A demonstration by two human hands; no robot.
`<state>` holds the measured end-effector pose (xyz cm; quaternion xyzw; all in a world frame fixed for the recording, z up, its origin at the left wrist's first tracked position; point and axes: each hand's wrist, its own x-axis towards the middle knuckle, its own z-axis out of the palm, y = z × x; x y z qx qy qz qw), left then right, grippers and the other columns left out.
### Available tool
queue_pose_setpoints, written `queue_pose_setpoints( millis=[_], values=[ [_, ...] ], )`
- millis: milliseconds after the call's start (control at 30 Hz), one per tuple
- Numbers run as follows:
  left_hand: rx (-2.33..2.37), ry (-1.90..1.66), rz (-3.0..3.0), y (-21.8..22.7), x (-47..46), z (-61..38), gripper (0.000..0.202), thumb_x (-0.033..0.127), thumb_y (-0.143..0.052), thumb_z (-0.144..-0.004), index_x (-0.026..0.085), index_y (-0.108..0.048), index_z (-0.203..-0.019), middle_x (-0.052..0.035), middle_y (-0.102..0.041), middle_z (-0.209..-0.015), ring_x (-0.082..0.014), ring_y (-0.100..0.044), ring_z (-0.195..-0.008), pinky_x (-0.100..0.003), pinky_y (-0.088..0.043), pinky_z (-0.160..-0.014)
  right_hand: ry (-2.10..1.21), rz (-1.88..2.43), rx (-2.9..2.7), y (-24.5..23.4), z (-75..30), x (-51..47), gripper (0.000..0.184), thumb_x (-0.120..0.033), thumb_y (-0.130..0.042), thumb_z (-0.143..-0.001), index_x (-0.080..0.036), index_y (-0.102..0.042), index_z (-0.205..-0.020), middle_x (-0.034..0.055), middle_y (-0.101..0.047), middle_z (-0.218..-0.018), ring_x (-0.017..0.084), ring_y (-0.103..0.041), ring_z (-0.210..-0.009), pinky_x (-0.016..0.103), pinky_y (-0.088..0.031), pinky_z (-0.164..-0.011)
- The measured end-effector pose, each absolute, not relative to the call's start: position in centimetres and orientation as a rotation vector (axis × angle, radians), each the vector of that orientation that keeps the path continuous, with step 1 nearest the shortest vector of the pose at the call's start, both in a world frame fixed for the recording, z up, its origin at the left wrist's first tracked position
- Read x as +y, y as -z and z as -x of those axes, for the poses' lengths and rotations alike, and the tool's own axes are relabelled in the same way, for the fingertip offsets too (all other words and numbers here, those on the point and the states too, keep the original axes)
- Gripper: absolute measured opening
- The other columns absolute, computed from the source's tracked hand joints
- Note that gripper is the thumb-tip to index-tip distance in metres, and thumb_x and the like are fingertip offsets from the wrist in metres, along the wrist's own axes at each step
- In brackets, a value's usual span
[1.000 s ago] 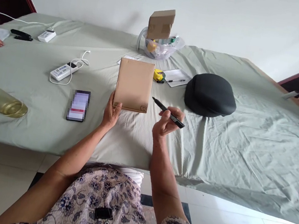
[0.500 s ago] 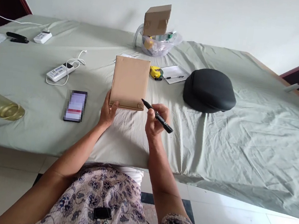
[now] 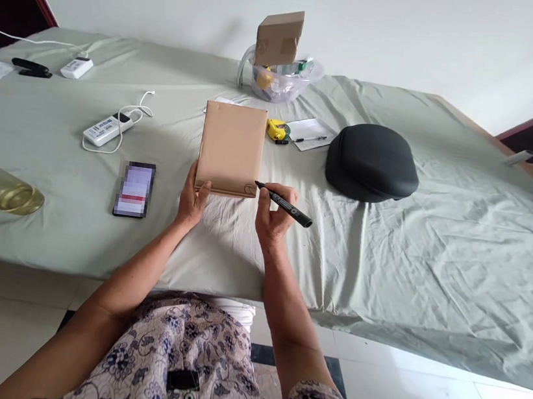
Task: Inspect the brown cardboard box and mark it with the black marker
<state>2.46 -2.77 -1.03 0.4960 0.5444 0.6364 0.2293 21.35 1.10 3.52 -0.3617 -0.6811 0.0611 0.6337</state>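
A brown cardboard box [image 3: 233, 143] sits on the cloth in front of me. My left hand [image 3: 192, 199] grips its lower left corner, thumb over the near edge. Between the fingers of my right hand [image 3: 274, 217] is a black marker [image 3: 291, 208], its uncapped tip pointing left at the box's right edge. Whether the tip touches the cardboard I cannot tell. A small dark curved mark shows at the box's lower right corner, left of the tip.
Behind the box stand a clear plastic basin [image 3: 288, 86] holding another carton [image 3: 278, 37], a yellow tape measure [image 3: 277, 129] and paper [image 3: 312, 133]. A black case [image 3: 373, 163] lies right; a phone [image 3: 134, 190], power strip [image 3: 107, 129] and bottle [image 3: 7, 188] left. Other people's hands show at both sides.
My right hand has shifted slightly left, and the marker now lies flatter, its tip a little lower and further right at the box edge. My left hand and the box have stayed put.
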Motion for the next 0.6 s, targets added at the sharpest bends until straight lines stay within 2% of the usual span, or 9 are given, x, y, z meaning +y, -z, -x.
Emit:
queue_pose_setpoints(
  millis=[233,333,467,533,600],
  values=[
    [1.499,-1.757,-1.354,1.0,-2.8,-2.5,0.086,0.074,-0.049,-0.094,0.024,-0.031,-0.161,-0.0156,-0.042,-0.165,-0.0322,-0.047,-0.149,-0.049,-0.049,-0.117,-0.169,0.743,-1.705,-3.6,-20.4,0.7,0.017,-0.037,-0.054,-0.100,-0.026,-0.064,-0.094,0.0011,-0.070,-0.083,0.018,-0.065,-0.077,0.041,-0.051,-0.084],
    [1.517,-1.748,-1.367,1.1,-2.8,-2.4,0.084,0.073,-0.049,-0.095,0.024,-0.031,-0.162,-0.0148,-0.040,-0.167,-0.0324,-0.044,-0.152,-0.050,-0.047,-0.119,-0.162,0.697,-1.738,-3.3,-20.6,0.7,0.020,-0.035,-0.054,-0.099,-0.025,-0.062,-0.083,-0.0023,-0.061,-0.067,0.016,-0.057,-0.065,0.038,-0.052,-0.078],
    [1.499,-1.744,-1.384,1.1,-2.8,-2.4,0.084,0.075,-0.047,-0.095,0.026,-0.032,-0.161,-0.0147,-0.044,-0.164,-0.0311,-0.053,-0.145,-0.045,-0.055,-0.111,-0.042,0.888,-1.590,-3.0,-21.6,1.4,0.024,-0.032,-0.056,-0.095,-0.024,-0.056,-0.072,-0.0043,-0.050,-0.059,0.013,-0.046,-0.055,0.034,-0.047,-0.067],
    [1.497,-1.752,-1.390,1.0,-2.7,-2.4,0.084,0.075,-0.048,-0.094,0.027,-0.033,-0.160,-0.0143,-0.046,-0.163,-0.0309,-0.055,-0.143,-0.044,-0.056,-0.109,0.045,0.949,-1.493,-3.0,-22.0,1.8,0.023,-0.032,-0.057,-0.095,-0.023,-0.058,-0.073,-0.0039,-0.052,-0.059,0.014,-0.048,-0.057,0.036,-0.047,-0.070],
    [1.498,-1.752,-1.376,1.0,-2.7,-2.4,0.084,0.076,-0.049,-0.094,0.026,-0.034,-0.160,-0.0145,-0.047,-0.162,-0.0309,-0.057,-0.140,-0.043,-0.058,-0.105,0.050,0.931,-1.476,-3.1,-22.0,1.9,0.019,-0.033,-0.057,-0.096,-0.023,-0.063,-0.081,-0.0016,-0.060,-0.066,0.016,-0.057,-0.064,0.037,-0.049,-0.075]
  ],
)
